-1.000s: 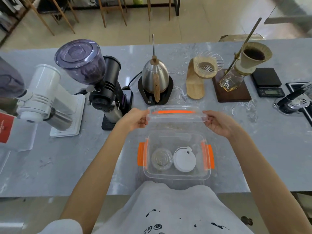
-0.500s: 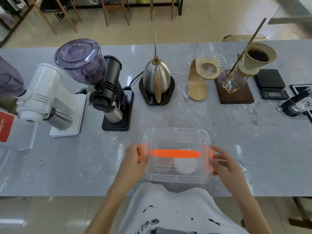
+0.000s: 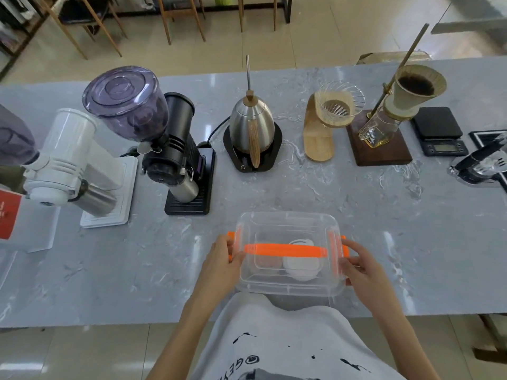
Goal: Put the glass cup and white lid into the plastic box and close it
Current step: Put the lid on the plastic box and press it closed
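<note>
Fingers of the left hand [image 3: 223, 260] and right hand [image 3: 359, 266] were pressed on the orange side latches [image 3: 333, 249] of the plastic box [image 3: 288, 223], near the counter's near edge. The white lid [image 3: 301, 266] and glass cup [image 3: 267, 263] were seen inside, under the cover. Closing was judged under way; both latches needed snapping down.

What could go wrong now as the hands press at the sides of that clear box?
The plastic box sits at the counter's near edge, so a hard push might slide it off. The orange side clips may not be latched yet, so its cover could pop up. The glass cup inside looks loose and might knock the white lid.
</note>
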